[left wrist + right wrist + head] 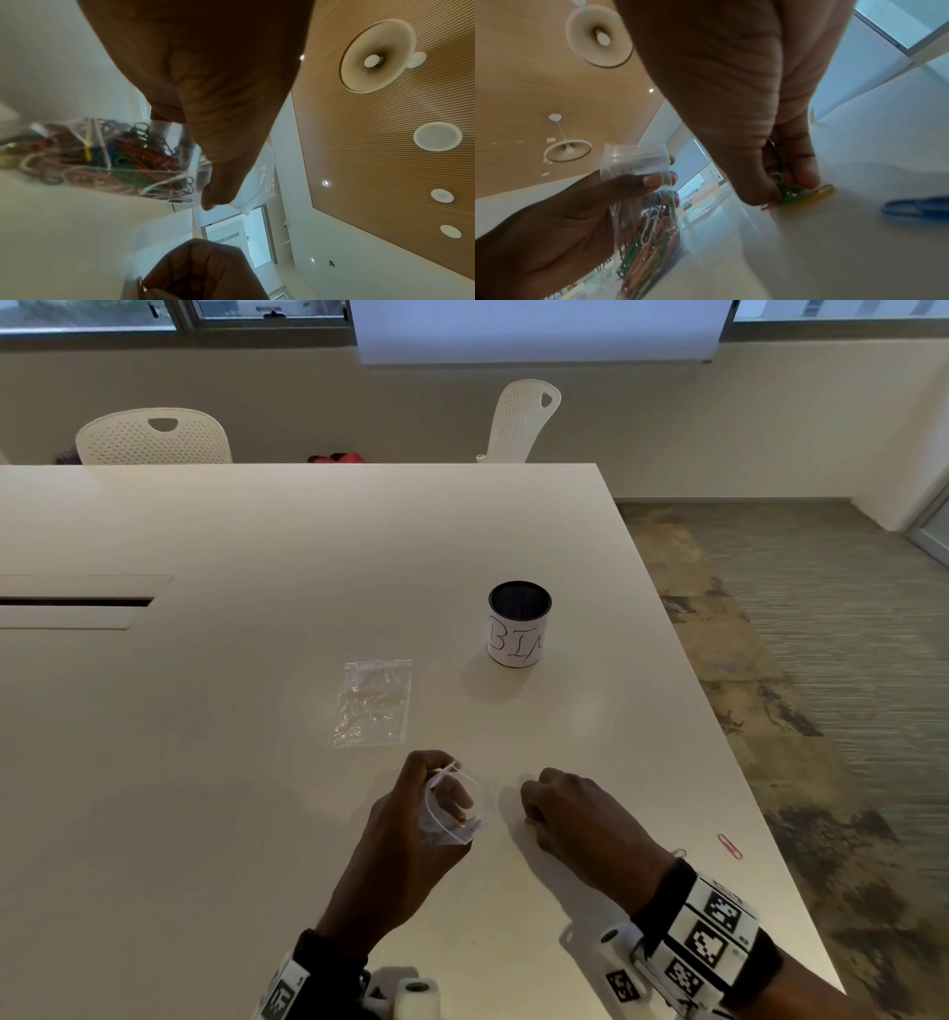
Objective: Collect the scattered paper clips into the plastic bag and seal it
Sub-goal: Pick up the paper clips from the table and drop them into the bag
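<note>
On the white table (257, 762), which fills most of the head view, all the things of the task lie near the right front corner. Behind the table stand two white chairs (154, 436), and to the right the patterned floor (821, 660) is visible. Toward the middle of the table stands a round cup (519, 624) with a dark rim and a white paper wrapped around it, with some handwriting on it. To the left of the cup, and a little nearer, a second clear bag (372, 703) lies flat on the table.

Nearer to the person, the left hand (405, 834) holds the plastic bag (641, 203) upright, with its lower end low near the table. The thumb and the fingers pinch the bag near its open mouth, and the mouth stands open upward. Many coloured paper clips (123, 158) are already collected in the lower part of this bag.

Just beside it, to the right, the right hand (580, 819) is low on the table with the fingers curled. In the right wrist view its thumb and fingertips (805, 174) pinch a green paper clip (784, 189) and touch a yellow paper clip (816, 193) which lies against the table. A blue paper clip (916, 206) lies on the table near this hand, apart from it. Close to the right edge of the table a red paper clip (729, 846) lies alone, well apart from both hands.
</note>
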The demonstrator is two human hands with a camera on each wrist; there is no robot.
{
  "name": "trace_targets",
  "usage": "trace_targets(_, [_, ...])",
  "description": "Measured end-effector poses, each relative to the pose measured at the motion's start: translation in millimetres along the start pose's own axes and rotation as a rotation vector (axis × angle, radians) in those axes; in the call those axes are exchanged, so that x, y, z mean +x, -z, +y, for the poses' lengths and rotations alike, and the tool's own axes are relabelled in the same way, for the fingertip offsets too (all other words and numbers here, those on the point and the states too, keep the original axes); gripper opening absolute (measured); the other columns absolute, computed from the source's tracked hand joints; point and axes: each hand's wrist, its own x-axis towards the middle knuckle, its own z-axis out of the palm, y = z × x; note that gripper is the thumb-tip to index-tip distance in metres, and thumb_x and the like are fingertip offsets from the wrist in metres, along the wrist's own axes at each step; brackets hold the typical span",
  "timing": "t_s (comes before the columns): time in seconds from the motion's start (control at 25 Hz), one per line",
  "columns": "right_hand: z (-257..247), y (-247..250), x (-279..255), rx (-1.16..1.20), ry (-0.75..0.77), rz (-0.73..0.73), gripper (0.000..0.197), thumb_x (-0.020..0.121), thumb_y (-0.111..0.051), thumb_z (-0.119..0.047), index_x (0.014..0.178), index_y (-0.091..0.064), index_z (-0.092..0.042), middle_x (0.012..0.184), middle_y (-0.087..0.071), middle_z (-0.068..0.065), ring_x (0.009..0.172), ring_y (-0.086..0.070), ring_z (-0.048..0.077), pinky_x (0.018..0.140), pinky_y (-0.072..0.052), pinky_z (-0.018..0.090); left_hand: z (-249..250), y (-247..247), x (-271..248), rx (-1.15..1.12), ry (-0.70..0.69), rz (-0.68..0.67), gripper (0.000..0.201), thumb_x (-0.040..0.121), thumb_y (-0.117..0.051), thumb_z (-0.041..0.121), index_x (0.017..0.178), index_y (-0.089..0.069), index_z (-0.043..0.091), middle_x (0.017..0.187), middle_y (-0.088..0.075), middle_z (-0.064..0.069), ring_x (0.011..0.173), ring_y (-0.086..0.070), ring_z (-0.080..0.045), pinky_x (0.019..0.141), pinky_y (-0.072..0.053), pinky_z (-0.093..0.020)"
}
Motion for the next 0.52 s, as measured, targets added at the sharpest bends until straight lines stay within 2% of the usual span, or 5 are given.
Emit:
trace_targets(0.12, [2.3, 0.1, 1.2, 0.021, -0.019, -0.041, 0.013, 0.093, -0.058, -0.003, 0.101, -0.064, -0.011, 0.103, -0.067, 0.01, 0.088, -0.066, 0.027, 0.075, -0.053, 0.033, 0.1, -0.7, 0.1, 0.0, 0.006, 0.005, 0.054, 0.082, -0.087, 0.018, 0.122, -0.051, 0.022, 0.091, -0.071, 0.008, 0.086, -0.071, -0.013, 0.071, -0.057, -0.013])
trace_targets(0.24, [9.1, 5.1, 0.3, 0.123, -0.023, -0.036, 0.014, 0.094, -0.062, -0.008, 0.104, -0.069, -0.015, 0.101, -0.068, 0.004, 0.084, -0.063, 0.018, 0.074, -0.052, 0.028, 0.6, -1.2, -0.4, -0.007, 0.013, 0.008, 0.054, 0.082, -0.087, 0.017, 0.121, -0.051, 0.022, 0.091, -0.071, 0.009, 0.086, -0.071, -0.013, 0.071, -0.056, -0.011])
trace_targets(0.32, [12.7, 14.7, -1.2, 0.314, -0.036, 0.075, 0.015, 0.092, -0.068, -0.01, 0.103, -0.076, -0.017, 0.095, -0.071, -0.001, 0.08, -0.065, 0.013, 0.079, -0.058, 0.032, 0.5, -1.3, -0.8, -0.011, 0.022, 0.015, 0.053, 0.082, -0.087, 0.015, 0.121, -0.051, 0.024, 0.091, -0.07, 0.009, 0.086, -0.071, -0.013, 0.071, -0.055, -0.011])
trace_targets(0.4, [7.8, 28.4, -6.0, 0.615, -0.042, 0.23, 0.014, 0.09, -0.073, -0.008, 0.095, -0.079, -0.019, 0.087, -0.076, 0.0, 0.077, -0.071, 0.015, 0.08, -0.062, 0.036, 0.6, -1.9, -0.5, -0.018, 0.018, 0.015, 0.053, 0.082, -0.086, 0.015, 0.12, -0.051, 0.025, 0.092, -0.07, 0.009, 0.086, -0.07, -0.015, 0.072, -0.056, -0.013])
trace_targets(0.52, [-22.1, 48.7, -16.7, 0.978, 0.005, 0.298, 0.01, 0.088, -0.078, -0.005, 0.092, -0.079, -0.014, 0.083, -0.079, 0.002, 0.077, -0.077, 0.018, 0.08, -0.063, 0.031, 2.3, -2.3, 0.4, -0.043, 0.026, 0.006, 0.051, 0.082, -0.086, 0.02, 0.119, -0.051, 0.022, 0.092, -0.07, 0.007, 0.084, -0.071, -0.017, 0.072, -0.059, -0.018])
